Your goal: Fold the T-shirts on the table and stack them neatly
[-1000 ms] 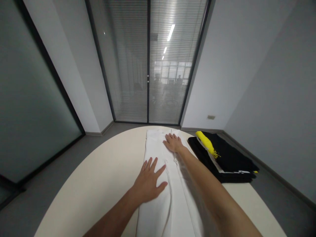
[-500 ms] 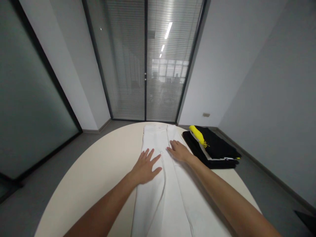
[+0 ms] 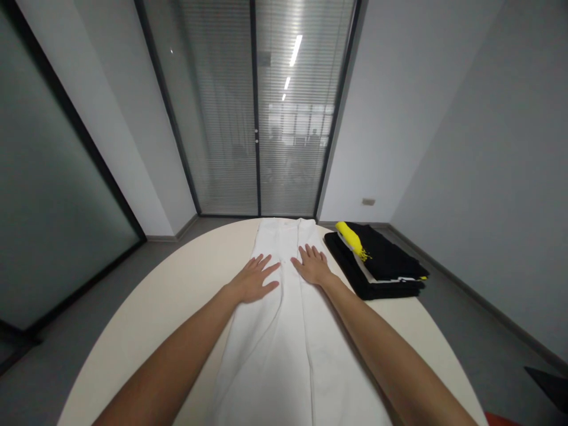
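A long white garment [image 3: 284, 349] lies lengthwise over the middle of the round, cream-coloured table [image 3: 177, 296], its far end close to the back edge. My left hand [image 3: 255, 279] rests flat on the cloth's left side, fingers spread. On the right side of the garment my right hand [image 3: 313, 265] lies palm down, with its fingers apart. Neither hand grips the fabric. A seam or fold line runs down the cloth between and below the hands.
To the right on the table sits a stack of folded black cloths [image 3: 386, 254], with a rolled yellow item [image 3: 350, 238] on it. Beyond the table stand a glass partition with blinds [image 3: 222, 148] and grey walls. Something red [image 3: 499, 419] shows at the lower right edge.
Both hands have shifted slightly on the cloth, and the right hand's fingers are more spread. The near part of the garment now lies wider, and its left fold looks flatter.
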The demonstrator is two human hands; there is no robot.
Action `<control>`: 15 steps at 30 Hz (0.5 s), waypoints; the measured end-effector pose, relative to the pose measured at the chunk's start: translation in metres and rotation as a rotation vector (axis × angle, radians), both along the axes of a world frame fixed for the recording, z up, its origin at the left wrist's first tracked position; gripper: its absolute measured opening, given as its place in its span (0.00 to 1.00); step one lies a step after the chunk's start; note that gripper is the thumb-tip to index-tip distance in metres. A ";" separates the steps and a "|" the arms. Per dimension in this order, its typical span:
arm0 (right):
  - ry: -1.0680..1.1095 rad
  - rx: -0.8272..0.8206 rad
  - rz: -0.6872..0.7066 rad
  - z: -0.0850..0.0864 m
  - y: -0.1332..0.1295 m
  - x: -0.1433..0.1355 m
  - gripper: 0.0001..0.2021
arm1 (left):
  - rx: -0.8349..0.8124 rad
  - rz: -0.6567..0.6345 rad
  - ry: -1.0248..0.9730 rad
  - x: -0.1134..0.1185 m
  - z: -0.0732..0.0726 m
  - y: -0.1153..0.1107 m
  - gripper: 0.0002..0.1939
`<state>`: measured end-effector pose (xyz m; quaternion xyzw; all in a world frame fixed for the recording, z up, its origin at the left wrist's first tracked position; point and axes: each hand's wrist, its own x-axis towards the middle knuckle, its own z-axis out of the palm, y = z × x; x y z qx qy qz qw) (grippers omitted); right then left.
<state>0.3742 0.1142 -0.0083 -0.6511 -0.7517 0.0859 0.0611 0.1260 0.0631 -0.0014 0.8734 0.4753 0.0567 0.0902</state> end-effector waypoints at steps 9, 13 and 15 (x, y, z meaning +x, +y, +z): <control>0.021 0.109 -0.014 -0.008 0.020 -0.004 0.37 | 0.032 0.003 0.009 0.001 0.005 0.019 0.34; 0.038 0.145 -0.001 -0.009 0.018 -0.002 0.36 | 0.034 0.030 0.003 0.007 0.006 -0.002 0.30; 0.055 0.157 0.014 -0.007 0.016 -0.001 0.34 | 0.011 0.000 -0.003 0.006 0.008 -0.019 0.29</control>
